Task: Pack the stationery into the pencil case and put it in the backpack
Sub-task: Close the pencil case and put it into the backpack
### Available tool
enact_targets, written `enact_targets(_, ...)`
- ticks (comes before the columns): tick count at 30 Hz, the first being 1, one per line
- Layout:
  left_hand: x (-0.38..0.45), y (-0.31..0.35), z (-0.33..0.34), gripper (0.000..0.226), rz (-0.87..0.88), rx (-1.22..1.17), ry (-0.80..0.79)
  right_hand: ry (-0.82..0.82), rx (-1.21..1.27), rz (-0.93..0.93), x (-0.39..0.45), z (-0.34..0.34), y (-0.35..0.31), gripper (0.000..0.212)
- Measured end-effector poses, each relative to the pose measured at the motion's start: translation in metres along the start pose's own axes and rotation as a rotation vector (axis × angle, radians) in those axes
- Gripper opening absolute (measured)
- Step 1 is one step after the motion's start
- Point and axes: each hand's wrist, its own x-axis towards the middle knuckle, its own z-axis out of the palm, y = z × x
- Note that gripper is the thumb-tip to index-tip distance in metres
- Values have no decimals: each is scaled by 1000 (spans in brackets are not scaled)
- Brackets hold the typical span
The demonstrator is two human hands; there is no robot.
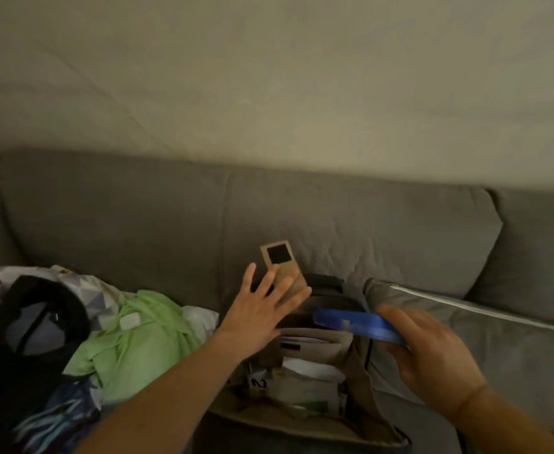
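A tan backpack (354, 381) stands open on the grey sofa, its mouth showing white papers and inner pockets. My right hand (433, 352) grips a blue pencil case (357, 322), held level just above the backpack's opening; the hand is motion-blurred. My left hand (262, 309) is spread with fingers apart at the backpack's upper left edge, its fingertips resting against a tan cardboard tag with a black square (280, 263) that sticks up from the bag. It holds nothing that I can see.
A light green garment (138, 342) and a patterned white cloth (82, 290) lie to the left. A black bag with handles (30, 355) sits at the far left. A grey cushion with white piping (485, 332) lies right of the backpack. The sofa backrest (138, 217) runs behind.
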Motion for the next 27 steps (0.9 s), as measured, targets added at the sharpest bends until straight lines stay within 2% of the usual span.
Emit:
enact_targets(2, -1, 4, 3, 112, -38, -8, 14, 8, -40, -74, 5, 4, -4, 47)
enact_targets(5, 5, 7, 4, 114, -84, -45, 21, -6, -85, -95, 26, 28, -10, 44)
enact_targets(8, 9, 4, 6, 113, -110, -63, 26, -86, -165, -65, 47, 64, -14, 70)
enact_targets(11, 11, 1, 8, 113, -118, -96, 30, -155, -255, -97, 53, 100, -12, 73)
enact_targets(14, 11, -3, 11, 114, -99, -96, 40, -311, -233, -90, 46, 136, 0, 58)
enact_targets(16, 10, -7, 14, 114, -83, -84, 59, -433, -178, -29, 39, 156, 13, 52)
enact_targets(19, 11, -10, 17, 114, -64, -80, 66, -667, -223, 65, 28, 177, 22, 46)
enact_targets(22, 12, -12, 20, 114, -56, -76, 70, -745, -309, 62, 29, 179, 15, 38)
enact_targets(23, 12, -13, 21, 112, -56, -76, 73, -742, -291, 46, 32, 172, 11, 37)
enact_targets(24, 12, -14, 22, 110, -52, -80, 75, -640, -225, 4, 34, 162, 7, 34)
enact_targets(26, 8, -17, 24, 102, -34, -88, 87, -199, 0, -58, 37, 130, -7, 26)
enact_targets(27, 5, -19, 25, 97, -15, -83, 100, 18, 171, 12, 44, 112, -19, 23)
